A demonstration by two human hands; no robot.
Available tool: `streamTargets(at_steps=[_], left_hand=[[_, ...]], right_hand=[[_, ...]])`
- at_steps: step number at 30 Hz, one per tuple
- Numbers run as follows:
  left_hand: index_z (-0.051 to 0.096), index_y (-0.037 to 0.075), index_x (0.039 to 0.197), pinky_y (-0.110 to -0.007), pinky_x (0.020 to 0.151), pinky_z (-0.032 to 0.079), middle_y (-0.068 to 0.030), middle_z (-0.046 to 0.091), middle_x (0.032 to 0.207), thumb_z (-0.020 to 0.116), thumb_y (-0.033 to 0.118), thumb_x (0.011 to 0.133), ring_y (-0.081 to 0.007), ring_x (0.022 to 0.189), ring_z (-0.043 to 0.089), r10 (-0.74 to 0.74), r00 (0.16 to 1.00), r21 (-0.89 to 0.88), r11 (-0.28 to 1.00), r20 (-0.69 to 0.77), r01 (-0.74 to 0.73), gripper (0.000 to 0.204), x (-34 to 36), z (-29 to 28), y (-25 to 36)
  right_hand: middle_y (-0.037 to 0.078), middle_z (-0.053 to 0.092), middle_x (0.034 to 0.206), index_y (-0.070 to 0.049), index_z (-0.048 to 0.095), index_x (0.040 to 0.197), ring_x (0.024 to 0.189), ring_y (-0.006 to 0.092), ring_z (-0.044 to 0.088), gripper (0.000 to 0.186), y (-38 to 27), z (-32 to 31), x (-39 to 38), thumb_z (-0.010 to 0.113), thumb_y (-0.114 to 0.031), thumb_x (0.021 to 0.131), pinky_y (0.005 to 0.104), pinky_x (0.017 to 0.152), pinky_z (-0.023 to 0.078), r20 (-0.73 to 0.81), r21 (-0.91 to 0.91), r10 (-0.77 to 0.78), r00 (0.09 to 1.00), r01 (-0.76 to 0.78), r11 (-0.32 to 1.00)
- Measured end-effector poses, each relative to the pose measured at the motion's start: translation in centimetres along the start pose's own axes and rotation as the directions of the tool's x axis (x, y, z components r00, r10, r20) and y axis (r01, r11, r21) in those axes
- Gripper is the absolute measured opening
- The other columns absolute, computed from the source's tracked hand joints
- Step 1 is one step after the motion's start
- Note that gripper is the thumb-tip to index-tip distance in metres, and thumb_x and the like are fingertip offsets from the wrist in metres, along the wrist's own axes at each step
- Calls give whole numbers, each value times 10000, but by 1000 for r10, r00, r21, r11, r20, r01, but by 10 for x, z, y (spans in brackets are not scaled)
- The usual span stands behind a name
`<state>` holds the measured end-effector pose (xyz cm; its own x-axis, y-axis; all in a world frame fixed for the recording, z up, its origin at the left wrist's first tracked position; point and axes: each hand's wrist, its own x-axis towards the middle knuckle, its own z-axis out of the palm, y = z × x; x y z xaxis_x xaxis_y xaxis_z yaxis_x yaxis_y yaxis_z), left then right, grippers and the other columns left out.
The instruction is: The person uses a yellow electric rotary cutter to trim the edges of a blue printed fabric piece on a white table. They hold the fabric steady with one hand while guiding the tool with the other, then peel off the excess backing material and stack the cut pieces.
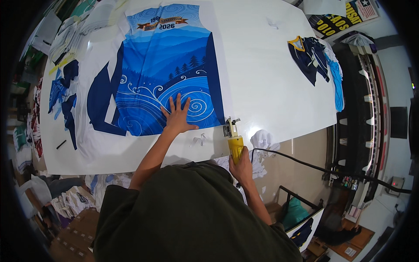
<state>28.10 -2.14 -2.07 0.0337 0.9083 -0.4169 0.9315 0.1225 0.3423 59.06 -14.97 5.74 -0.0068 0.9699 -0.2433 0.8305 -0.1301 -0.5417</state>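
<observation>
Right hand (242,166): closest to me, wrapped around the barrel of a yellow handheld electric fabric cutter (235,146).
Cutter build: rounded, smooth casing with an angular metal head, right by the panel's lower right corner; I can't tell whether the blade touches cloth. I'd call it fairly heavy and rigid, best held where it is, at the barrel, well behind the head.
Cord (297,160): black, thick and springy-looking, arcing off to the right; it probably tugs a little.
Left hand (176,120): fingers fanned wide, palm down on the lower part of the panel, gripping nothing.
Printed jersey panel (163,72): spread flat on the near side of the table, to the left of the cutter; blue mountain layers, white swirls, small pines, navy side strips. It looks light, limp, thin and a bit slick, with soft lengthwise creases; I'd press it with a spread palm, or lift it by two corners so it doesn't fold.
Worktable (270,87): white, smooth, faintly glossy; cloth should slide easily there.
Navy offcut (99,100): curved and floppy, left of the panel.
Blue scraps (70,96): crumpled, farther left.
Dark garment pieces (307,56): soft heap with a yellow neckline, far right.
White stack (83,30): loosely layered sheets, far left corner.
</observation>
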Motion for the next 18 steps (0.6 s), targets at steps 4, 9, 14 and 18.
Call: streamTargets(at_steps=[4, 9, 14, 18], left_hand=[[185, 229, 1675, -895, 1053, 23, -235, -53, 1727, 907, 715, 517, -550, 1551, -102, 14, 1000, -27, 1000, -21, -15, 1449, -1, 0, -1], [185, 222, 1675, -891, 1058, 17, -237, -58, 1727, 915, 699, 514, -546, 1551, -112, 11, 1000, -34, 999, -27, -12, 1452, -2, 1, -1], [178, 222, 1676, -885, 1064, 3, -233, -62, 1728, 916, 682, 536, -543, 1551, -120, -1, 1000, -24, 1000, -18, 1, 1434, -2, -4, 3], [173, 224, 1676, -883, 1066, 1, -229, -57, 1730, 924, 658, 548, -543, 1552, -115, -4, 1000, -32, 999, -8, 3, 1423, -4, -9, 6]], right_hand=[[377, 600, 1127, 79, 368, 1382, 987, 559, 631, 636, -4, -3, 6, 714, -198, 926, 561, 804, 541, 17, 0, 4, 1000, -4, 1000], [360, 603, 1108, 43, 385, 1332, 960, 566, 630, 569, -4, -2, 11, 699, -212, 931, 585, 772, 530, 18, 9, 3, 1000, -3, 1000], [347, 599, 1076, 29, 399, 1288, 959, 565, 624, 522, -7, 0, 31, 691, -219, 933, 589, 760, 526, -10, 16, -51, 999, 51, 999], [343, 600, 1066, 31, 401, 1268, 968, 563, 620, 504, -19, -4, 47, 689, -211, 932, 585, 770, 527, -13, 23, -58, 998, 58, 998]])
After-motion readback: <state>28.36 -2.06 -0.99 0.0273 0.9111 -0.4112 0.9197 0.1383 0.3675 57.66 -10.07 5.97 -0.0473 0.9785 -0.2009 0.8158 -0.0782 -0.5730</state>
